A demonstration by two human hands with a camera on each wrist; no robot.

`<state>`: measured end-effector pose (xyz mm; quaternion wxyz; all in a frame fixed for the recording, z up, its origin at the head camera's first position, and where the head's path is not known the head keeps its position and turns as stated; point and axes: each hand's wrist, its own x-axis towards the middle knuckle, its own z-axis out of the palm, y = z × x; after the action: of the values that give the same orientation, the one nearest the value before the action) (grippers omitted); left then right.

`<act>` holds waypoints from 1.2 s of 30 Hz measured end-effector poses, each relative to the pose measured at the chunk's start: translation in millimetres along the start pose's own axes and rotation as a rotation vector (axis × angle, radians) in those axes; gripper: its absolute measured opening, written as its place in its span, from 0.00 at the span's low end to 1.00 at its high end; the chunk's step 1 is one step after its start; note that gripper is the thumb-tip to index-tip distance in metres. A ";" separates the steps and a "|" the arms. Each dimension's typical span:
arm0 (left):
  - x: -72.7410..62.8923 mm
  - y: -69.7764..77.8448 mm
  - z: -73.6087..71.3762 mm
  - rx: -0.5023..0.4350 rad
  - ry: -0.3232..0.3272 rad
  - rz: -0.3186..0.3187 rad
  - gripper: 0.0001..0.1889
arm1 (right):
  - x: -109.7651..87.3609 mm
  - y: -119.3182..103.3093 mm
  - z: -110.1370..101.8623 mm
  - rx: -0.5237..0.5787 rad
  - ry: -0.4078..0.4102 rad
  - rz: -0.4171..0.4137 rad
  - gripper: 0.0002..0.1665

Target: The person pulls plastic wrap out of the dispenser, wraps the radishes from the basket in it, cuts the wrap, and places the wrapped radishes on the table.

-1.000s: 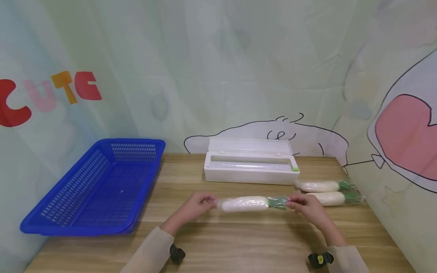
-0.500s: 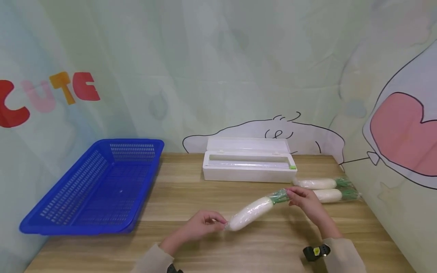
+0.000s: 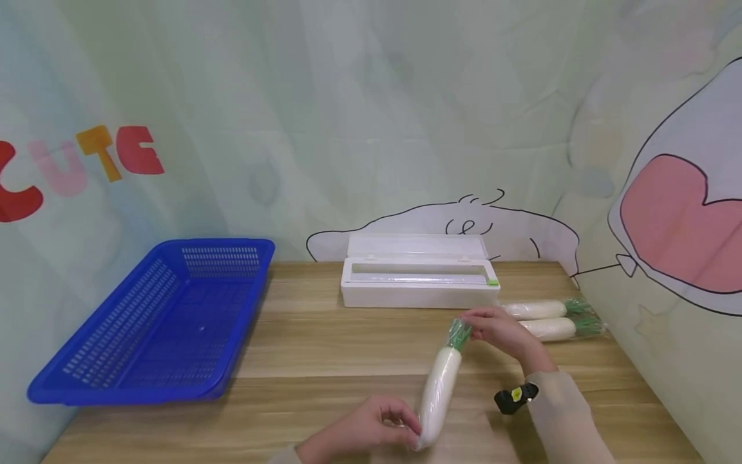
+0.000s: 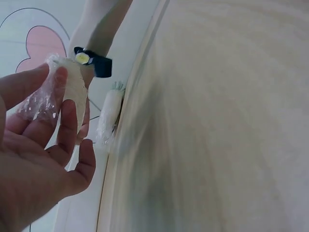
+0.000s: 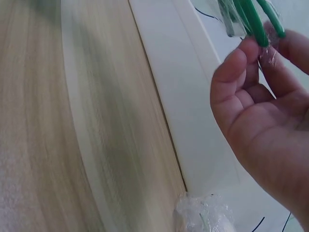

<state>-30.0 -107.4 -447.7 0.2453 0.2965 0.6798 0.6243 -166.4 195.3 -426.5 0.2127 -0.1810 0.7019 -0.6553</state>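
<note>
A white radish [image 3: 439,390] wrapped in clear plastic film hangs between my two hands in the head view, tilted with its green stems up. My left hand [image 3: 371,426] pinches the film at its lower white end; the left wrist view shows the crinkled film [image 4: 44,99] between thumb and fingers. With its fingertips my right hand [image 3: 501,330] pinches the film at the stem end, where green stems [image 5: 253,21] show in the right wrist view. Two more wrapped radishes, a rear one [image 3: 536,310] and a front one [image 3: 551,329], lie just beyond my right hand.
A white cling film box [image 3: 420,296] with its lid up stands at the back of the wooden table [image 3: 301,361], a roll inside. At left is a blue plastic basket [image 3: 232,361]. A printed curtain [image 3: 324,129] hangs behind and at the sides.
The held radish has swung from level to steeply tilted. My left hand has moved right and nearer to me, while my right hand has moved slightly left and up. Both keep their pinch.
</note>
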 end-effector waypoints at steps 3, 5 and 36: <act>1.1 -3.1 6.8 -0.081 -0.009 -0.029 0.11 | -3.3 1.5 -5.1 0.009 -0.064 -0.010 0.15; 1.8 -4.6 8.5 -0.101 0.005 -0.036 0.11 | -8.9 2.1 -9.9 0.016 -0.079 -0.015 0.17; 90.3 -6.7 22.8 -0.397 0.430 -0.223 0.17 | -127.8 22.3 -25.1 0.128 0.668 0.117 0.12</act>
<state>-78.2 -27.6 -453.3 0.2159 0.0276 0.6091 0.7627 -71.4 286.2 -439.7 0.0193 0.0979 0.6994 -0.7077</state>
